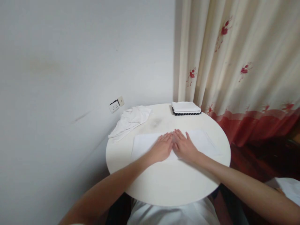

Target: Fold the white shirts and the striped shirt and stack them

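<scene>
A white cloth (201, 142), folded into a long flat rectangle, lies across the round white table (171, 184). My left hand (163, 146) rests flat on the middle of it, fingers stretched out and pointing away from me. Right beside it, my right hand (184, 144) also presses flat on the cloth, its thumb side and fingertips close to the left hand. The two hands meet or nearly meet, and they hide the cloth's centre. Neither hand grips anything.
A crumpled white cloth (133, 120) lies at the table's back left, against the wall with a socket (114, 106). At the back right sits a folded white stack (186, 107) with a black-and-white patterned piece beneath. A floral curtain (234, 62) hangs behind.
</scene>
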Demonstrator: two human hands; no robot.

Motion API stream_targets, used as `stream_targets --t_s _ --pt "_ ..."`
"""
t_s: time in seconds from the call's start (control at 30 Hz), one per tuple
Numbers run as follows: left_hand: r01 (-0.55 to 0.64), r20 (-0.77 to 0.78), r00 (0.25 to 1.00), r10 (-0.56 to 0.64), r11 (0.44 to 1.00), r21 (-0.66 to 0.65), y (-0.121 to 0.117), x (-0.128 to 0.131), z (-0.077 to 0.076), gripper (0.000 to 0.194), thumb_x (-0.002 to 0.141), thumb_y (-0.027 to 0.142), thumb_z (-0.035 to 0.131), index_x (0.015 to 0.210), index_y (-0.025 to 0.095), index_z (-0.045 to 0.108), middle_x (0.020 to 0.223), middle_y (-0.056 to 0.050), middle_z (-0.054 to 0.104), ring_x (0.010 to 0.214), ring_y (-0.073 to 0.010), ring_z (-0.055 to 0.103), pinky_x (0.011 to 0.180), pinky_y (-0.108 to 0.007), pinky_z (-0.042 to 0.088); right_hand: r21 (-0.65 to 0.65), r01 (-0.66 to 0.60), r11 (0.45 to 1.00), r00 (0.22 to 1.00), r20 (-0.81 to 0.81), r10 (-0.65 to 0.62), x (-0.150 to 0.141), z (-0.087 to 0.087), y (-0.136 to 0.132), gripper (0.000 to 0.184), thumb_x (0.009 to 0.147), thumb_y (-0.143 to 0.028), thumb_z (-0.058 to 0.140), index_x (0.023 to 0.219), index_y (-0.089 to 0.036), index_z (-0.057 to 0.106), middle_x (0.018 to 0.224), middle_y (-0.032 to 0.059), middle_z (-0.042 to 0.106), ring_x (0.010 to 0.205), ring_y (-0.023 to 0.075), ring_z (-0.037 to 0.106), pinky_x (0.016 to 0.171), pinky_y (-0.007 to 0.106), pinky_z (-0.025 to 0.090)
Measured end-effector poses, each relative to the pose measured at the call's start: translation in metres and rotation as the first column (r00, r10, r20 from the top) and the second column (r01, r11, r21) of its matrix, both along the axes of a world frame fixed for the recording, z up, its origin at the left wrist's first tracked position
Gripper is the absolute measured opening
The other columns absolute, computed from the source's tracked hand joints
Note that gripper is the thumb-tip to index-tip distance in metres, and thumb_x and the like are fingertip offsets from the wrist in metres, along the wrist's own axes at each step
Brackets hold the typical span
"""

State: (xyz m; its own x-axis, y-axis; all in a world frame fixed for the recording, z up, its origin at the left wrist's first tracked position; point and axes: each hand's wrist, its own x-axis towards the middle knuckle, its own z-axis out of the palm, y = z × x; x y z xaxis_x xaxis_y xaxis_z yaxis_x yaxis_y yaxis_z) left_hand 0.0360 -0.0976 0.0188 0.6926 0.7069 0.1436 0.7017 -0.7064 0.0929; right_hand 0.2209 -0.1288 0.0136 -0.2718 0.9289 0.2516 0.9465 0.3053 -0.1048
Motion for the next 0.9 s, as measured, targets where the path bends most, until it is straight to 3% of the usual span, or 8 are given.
stream_targets --t_s 0.1,0.2,0.33,0.53,0.67,0.8,0.9 --pt "0.039 -0.015 0.999 -0.039 0.999 0.006 -0.009 0.007 -0.014 0.057 0.105 0.03 0.022 0.157 0.008 0.026 0.163 -0.015 0.027 0.152 -0.0234 0.024 0.123 -0.044 0.021 -0.058 -0.074 0.996 0.997 -0.01 0.074 -0.017 -0.011 -0.012 0.061 0.102 -0.032 0.023 0.157 -0.005 0.029 0.163 0.0157 0.027 0.152 0.0273 0.023 0.122 0.051 0.019" --pt "0.014 -0.033 0.999 -0.013 1.0 0.021 -0.012 -0.013 -0.021 0.06 0.107 0.043 0.02 0.157 0.01 0.028 0.163 -0.014 0.026 0.153 -0.0243 0.021 0.124 -0.046 0.018 -0.065 -0.072 0.995 0.997 0.007 0.072 0.0 -0.023 -0.018 0.065 0.105 -0.046 0.02 0.156 -0.008 0.033 0.161 0.0167 0.03 0.15 0.0288 0.027 0.121 0.052 0.021" --pt "-0.038 -0.049 0.998 0.039 0.999 0.026 -0.013 -0.054 -0.022 0.065 0.105 0.053 0.023 0.159 0.015 0.026 0.164 -0.012 0.025 0.153 -0.0243 0.022 0.124 -0.046 0.019 -0.033 -0.05 0.998 0.998 0.047 0.051 0.04 -0.03 -0.022 0.068 0.104 -0.054 0.021 0.155 -0.012 0.038 0.161 0.0153 0.03 0.15 0.0286 0.028 0.121 0.051 0.023" --pt "-0.163 -0.047 0.985 0.168 0.982 0.091 -0.008 -0.134 -0.039 0.06 0.105 0.048 0.028 0.158 0.02 0.03 0.163 -0.013 0.028 0.151 -0.0301 0.026 0.119 -0.053 0.026 0.038 0.036 0.999 0.998 0.057 -0.038 0.095 -0.04 -0.032 0.066 0.104 -0.054 0.025 0.153 -0.014 0.041 0.159 0.0166 0.035 0.148 0.0301 0.032 0.118 0.054 0.029" --pt "-0.275 -0.06 0.958 0.28 0.959 0.072 -0.009 -0.185 -0.049 0.061 0.104 0.05 0.027 0.158 0.022 0.03 0.163 -0.012 0.027 0.151 -0.0329 0.023 0.118 -0.057 0.026 0.026 0.026 0.999 0.998 0.061 -0.027 0.126 -0.045 -0.036 0.063 0.104 -0.051 0.026 0.155 -0.016 0.039 0.16 0.0157 0.034 0.148 0.0294 0.032 0.117 0.053 0.033" --pt "-0.402 0.02 0.915 0.404 0.914 -0.049 -0.007 -0.203 -0.045 0.07 0.099 0.054 0.031 0.155 0.012 0.035 0.161 -0.016 0.032 0.149 -0.0317 0.03 0.12 -0.052 0.026 -0.013 0.09 0.996 0.994 0.064 -0.089 0.139 -0.041 -0.035 0.065 0.103 -0.053 0.028 0.153 -0.013 0.042 0.159 0.019 0.035 0.148 0.0335 0.031 0.115 0.058 0.034" --pt "-0.462 0.164 0.854 0.494 0.865 -0.196 -0.005 -0.196 -0.029 0.072 0.095 0.054 0.033 0.151 0.008 0.042 0.155 -0.017 0.042 0.144 -0.0313 0.04 0.12 -0.047 0.028 0.055 0.121 0.991 0.992 0.023 -0.122 0.125 -0.029 -0.032 0.061 0.104 -0.048 0.03 0.15 -0.011 0.044 0.158 0.022 0.036 0.148 0.0351 0.03 0.115 0.06 0.031"
